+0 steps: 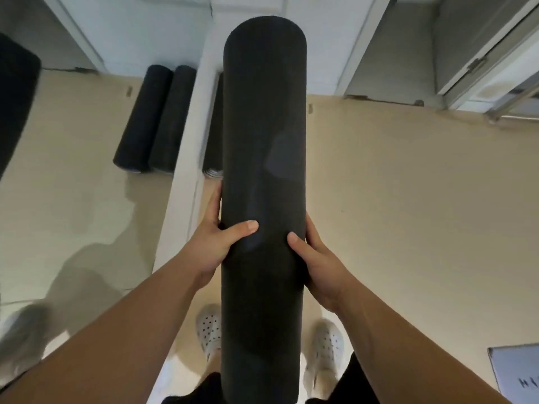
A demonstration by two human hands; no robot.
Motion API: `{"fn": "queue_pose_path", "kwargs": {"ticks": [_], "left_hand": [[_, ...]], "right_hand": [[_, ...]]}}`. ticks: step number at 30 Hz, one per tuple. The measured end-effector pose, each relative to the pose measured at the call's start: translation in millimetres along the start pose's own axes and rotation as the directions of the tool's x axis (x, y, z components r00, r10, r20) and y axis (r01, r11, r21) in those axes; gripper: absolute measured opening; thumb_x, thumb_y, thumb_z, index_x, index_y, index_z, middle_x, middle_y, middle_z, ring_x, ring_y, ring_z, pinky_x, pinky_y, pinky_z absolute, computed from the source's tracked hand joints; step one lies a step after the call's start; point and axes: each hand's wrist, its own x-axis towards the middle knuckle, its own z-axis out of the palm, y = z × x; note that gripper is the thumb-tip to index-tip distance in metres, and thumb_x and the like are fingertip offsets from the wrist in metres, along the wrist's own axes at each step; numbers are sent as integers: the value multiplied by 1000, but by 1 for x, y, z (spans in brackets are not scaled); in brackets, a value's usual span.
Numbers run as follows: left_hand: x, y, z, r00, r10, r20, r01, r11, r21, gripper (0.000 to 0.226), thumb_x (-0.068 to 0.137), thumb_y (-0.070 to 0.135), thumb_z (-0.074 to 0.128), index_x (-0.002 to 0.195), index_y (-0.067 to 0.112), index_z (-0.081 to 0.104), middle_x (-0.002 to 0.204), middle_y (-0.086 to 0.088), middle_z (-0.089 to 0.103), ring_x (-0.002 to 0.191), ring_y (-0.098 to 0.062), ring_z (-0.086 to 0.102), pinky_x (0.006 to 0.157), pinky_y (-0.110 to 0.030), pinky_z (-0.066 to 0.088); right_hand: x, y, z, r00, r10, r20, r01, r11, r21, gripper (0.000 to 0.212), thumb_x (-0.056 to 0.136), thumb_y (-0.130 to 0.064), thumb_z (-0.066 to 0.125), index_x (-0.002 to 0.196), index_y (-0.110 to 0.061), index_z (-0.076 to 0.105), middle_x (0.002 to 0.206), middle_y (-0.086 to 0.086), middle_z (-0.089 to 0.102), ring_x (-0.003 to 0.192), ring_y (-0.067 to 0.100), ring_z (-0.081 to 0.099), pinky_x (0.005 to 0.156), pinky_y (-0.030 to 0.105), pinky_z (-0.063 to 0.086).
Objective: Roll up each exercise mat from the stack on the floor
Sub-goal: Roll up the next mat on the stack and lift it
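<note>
A rolled-up black exercise mat [264, 147] is held lengthwise in front of me, its far end pointing away and its near end hidden below the frame. My left hand [214, 240] grips its left side, thumb across the top and fingers wrapped under. On the other side my right hand [313, 262] grips it the same way. Beyond, rolled black mats [157, 118] lie side by side on the floor against a white wall, and another roll [214, 126] shows partly behind the held one.
A mirror on the left, edged by a white frame [186, 158], reflects the floor and rolled mats. A dark mat edge [14, 103] shows at far left. Beige floor [408, 199] spreads to the right. My white shoes [208, 330] stand below. A grey sheet [516, 371] lies at bottom right.
</note>
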Motion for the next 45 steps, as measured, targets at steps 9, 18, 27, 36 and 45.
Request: {"fn": "queue_pose_path", "kwargs": {"ticks": [9,18,27,36,45], "left_hand": [[208,-221,-88,972,-226,-55,218,968,-122,83,81,27,81,145,56,37,138,10,60,123,-20,63,100,-37,54],[322,-399,-143,957,-285,-49,275,950,-148,97,64,39,82,150,45,38,140,5,63,127,-21,62,108,-42,48],[363,-460,-191,955,-295,-24,290,949,-124,99,60,35,80,150,39,39,136,1,65,119,-21,67,92,-36,58],[330,-451,-193,872,-334,-357,355,935,-8,73,92,41,71,152,54,32,140,7,56,115,-11,60,104,-38,48],[233,-487,-149,910,-14,-413,386,390,836,126,73,66,76,157,44,-14,168,-14,-4,155,-37,11,121,-57,27]], "right_hand": [[254,167,-31,988,155,-15,-156,986,-60,88,90,-50,73,151,-69,13,126,-38,54,113,-5,63,85,14,54],[399,314,-54,980,197,-33,-198,980,-27,94,79,-55,78,152,-66,20,144,-24,55,129,9,59,112,37,49],[453,381,-37,974,228,-6,-228,974,-4,92,92,-42,76,153,-66,12,134,-27,56,123,6,61,105,32,53],[459,391,-5,973,219,-73,-225,971,-76,102,84,-51,82,154,-64,10,146,-16,53,127,16,58,110,46,51],[462,383,24,966,225,130,-152,895,-419,109,92,-38,78,154,-63,-8,130,-25,43,116,6,48,107,31,48]]}}
